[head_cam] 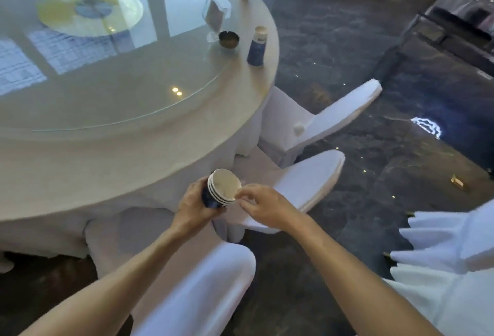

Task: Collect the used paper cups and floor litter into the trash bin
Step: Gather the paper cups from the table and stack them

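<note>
Both bare forearms reach forward from the bottom edge and converge near the middle. The left hand (193, 206) is curled around the side of a stack of cups (220, 188), thumb on top and fingers wrapped under it, tilting it toward the right. The right hand (263, 203) sits just beside, palm down, its thumb and forefinger pinched together at the stack's rim.
</note>
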Available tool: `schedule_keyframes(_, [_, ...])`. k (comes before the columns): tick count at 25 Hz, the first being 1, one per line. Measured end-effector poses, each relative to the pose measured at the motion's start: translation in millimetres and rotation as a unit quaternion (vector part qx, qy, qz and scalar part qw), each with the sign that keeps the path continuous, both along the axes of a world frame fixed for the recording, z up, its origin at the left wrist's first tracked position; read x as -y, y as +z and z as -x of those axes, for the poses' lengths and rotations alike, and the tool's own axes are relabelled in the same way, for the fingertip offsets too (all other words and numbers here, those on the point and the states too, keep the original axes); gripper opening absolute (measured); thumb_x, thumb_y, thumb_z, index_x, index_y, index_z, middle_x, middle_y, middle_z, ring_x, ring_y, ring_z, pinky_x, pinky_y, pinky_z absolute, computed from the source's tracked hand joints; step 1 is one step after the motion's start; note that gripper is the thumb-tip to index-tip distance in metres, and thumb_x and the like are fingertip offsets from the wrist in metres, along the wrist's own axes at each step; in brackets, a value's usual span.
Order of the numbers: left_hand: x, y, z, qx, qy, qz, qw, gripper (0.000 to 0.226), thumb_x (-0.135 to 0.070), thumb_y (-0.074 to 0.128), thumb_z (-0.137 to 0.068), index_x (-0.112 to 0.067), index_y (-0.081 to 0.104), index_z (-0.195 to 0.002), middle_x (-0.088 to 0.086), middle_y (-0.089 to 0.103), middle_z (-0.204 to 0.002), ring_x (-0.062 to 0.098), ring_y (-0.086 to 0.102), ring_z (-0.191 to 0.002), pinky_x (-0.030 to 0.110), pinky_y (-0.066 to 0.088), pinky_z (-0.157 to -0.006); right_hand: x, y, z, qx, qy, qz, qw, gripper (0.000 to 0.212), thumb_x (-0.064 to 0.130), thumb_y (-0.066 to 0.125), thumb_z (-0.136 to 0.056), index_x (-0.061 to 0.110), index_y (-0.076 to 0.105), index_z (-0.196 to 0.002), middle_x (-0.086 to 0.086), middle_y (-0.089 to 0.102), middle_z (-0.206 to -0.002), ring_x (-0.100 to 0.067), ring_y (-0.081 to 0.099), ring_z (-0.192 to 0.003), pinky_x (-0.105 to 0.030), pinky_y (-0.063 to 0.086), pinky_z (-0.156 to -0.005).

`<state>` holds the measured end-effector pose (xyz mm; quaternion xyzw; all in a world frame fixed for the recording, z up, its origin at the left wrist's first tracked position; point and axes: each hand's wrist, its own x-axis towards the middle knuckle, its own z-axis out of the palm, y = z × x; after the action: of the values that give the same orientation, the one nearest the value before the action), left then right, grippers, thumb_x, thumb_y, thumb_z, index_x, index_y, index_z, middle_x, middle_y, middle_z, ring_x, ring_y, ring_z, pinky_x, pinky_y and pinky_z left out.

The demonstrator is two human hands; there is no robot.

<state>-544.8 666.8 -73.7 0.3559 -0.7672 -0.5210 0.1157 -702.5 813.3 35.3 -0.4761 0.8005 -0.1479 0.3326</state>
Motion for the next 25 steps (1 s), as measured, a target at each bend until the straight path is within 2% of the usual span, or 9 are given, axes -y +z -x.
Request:
schedule_keyframes(2, [1.5, 10.2, 15.9, 0.007, 0.029, -0.014, 0.999, 0.081, -0.039, 0.091, -0.06, -0.034, 0.057, -0.134, -0.003, 0.067, -0.126, 0.017, 0.066, -0.117, 0.039, 0.057, -0.097, 19.0, -0.5, 31.8, -0.013, -0.003, 0.003, 1.0, 0.032, 0.022, 0.054, -0.102, 0.015, 0.068, -0.13, -0.001, 0.066, -0.133, -0.02, 0.06, -0.122, -0.029, 0.046, -0.101])
schedule_keyframes(5, [5.0, 9.8, 25.8, 0.029, 0.078, -0.029, 0.996, 0.074, -0.024, 0.094, -0.067, -0.025, 0.06, -0.133, -0.002, 0.068, -0.122, 0.014, 0.066, -0.112, 0.012, 0.048, -0.085, 41.0, -6.0, 65.2, -0.066, 0.018, -0.003, 0.998, 0.037, 0.025, 0.053, -0.101, 0.017, 0.062, -0.136, -0.002, 0.061, -0.137, -0.024, 0.057, -0.125, -0.037, 0.048, -0.102])
schedule_keyframes(6, [7.6, 10.3, 29.1, 0.033, 0.091, -0.032, 0.995, 0.074, -0.025, 0.094, -0.067, -0.025, 0.06, -0.133, -0.002, 0.069, -0.123, 0.013, 0.066, -0.112, 0.013, 0.048, -0.085, 48.5, -9.8, 75.7, -0.086, 0.032, -0.007, 0.996, 0.041, 0.027, 0.054, -0.101, 0.018, 0.058, -0.141, -0.004, 0.057, -0.142, -0.026, 0.054, -0.129, -0.04, 0.046, -0.105])
schedule_keyframes(9, [10.9, 11.2, 42.4, 0.044, 0.14, -0.041, 0.988, 0.079, -0.035, 0.092, -0.062, -0.027, 0.059, -0.134, -0.004, 0.068, -0.124, 0.014, 0.066, -0.115, 0.032, 0.054, -0.094, 72.1, -24.8, 107.7, -0.126, 0.057, -0.019, 0.99, 0.056, 0.035, 0.057, -0.099, 0.021, 0.044, -0.152, -0.008, 0.039, -0.159, -0.031, 0.036, -0.145, -0.046, 0.037, -0.114])
schedule_keyframes(13, [-1.8, 13.2, 74.8, 0.064, 0.224, -0.037, 0.972, 0.073, -0.025, 0.093, -0.069, -0.021, 0.058, -0.133, -0.004, 0.063, -0.124, 0.014, 0.061, -0.112, 0.025, 0.044, -0.086, 90.6, -56.9, 146.4, -0.145, 0.095, -0.035, 0.984, 0.071, 0.042, 0.06, -0.098, 0.03, 0.027, -0.16, -0.007, 0.014, -0.171, -0.037, 0.018, -0.154, -0.051, 0.029, -0.12])
schedule_keyframes(15, [-7.9, 13.8, 93.8, 0.07, 0.269, -0.041, 0.96, 0.074, -0.028, 0.091, -0.067, -0.021, 0.056, -0.131, -0.004, 0.064, -0.125, 0.017, 0.062, -0.114, 0.03, 0.047, -0.086, 99.0, -67.8, 166.2, -0.14, 0.114, -0.034, 0.983, 0.076, 0.041, 0.061, -0.097, 0.031, 0.022, -0.162, -0.008, 0.008, -0.172, -0.039, 0.014, -0.155, -0.052, 0.027, -0.121])
schedule_keyframes(18, [-29.0, 13.8, 119.3, 0.068, 0.347, -0.047, 0.934, 0.072, -0.033, 0.085, -0.062, -0.024, 0.054, -0.126, -0.004, 0.064, -0.124, 0.021, 0.064, -0.115, 0.037, 0.053, -0.092, 114.7, -82.8, 198.0, -0.131, 0.175, -0.04, 0.975, 0.081, 0.038, 0.063, -0.095, 0.031, 0.018, -0.162, -0.008, 0.007, -0.172, -0.039, 0.013, -0.155, -0.052, 0.026, -0.121])
schedule_keyframes(22, [-51.5, -4.6, 141.6, 0.084, 0.396, -0.056, 0.913, 0.077, -0.02, 0.091, -0.07, -0.027, 0.052, -0.136, -0.005, 0.063, -0.133, 0.016, 0.061, -0.118, 0.027, 0.045, -0.088, 128.8, -130.0, 226.0, -0.124, 0.269, -0.078, 0.952, 0.085, 0.044, 0.065, -0.093, 0.032, 0.018, -0.162, -0.005, 0.012, -0.171, -0.04, 0.016, -0.153, -0.056, 0.029, -0.118])
schedule_keyframes(25, [-53.7, -30.8, 145.1, 0.1, 0.424, -0.08, 0.896, 0.079, -0.019, 0.091, -0.071, -0.027, 0.052, -0.139, -0.007, 0.064, -0.135, 0.017, 0.061, -0.12, 0.03, 0.048, -0.089, 135.7, -171.7, 221.3, -0.119, 0.314, -0.117, 0.935, 0.088, 0.047, 0.066, -0.09, 0.033, 0.017, -0.161, -0.004, 0.013, -0.17, -0.041, 0.016, -0.152, -0.057, 0.031, -0.117])
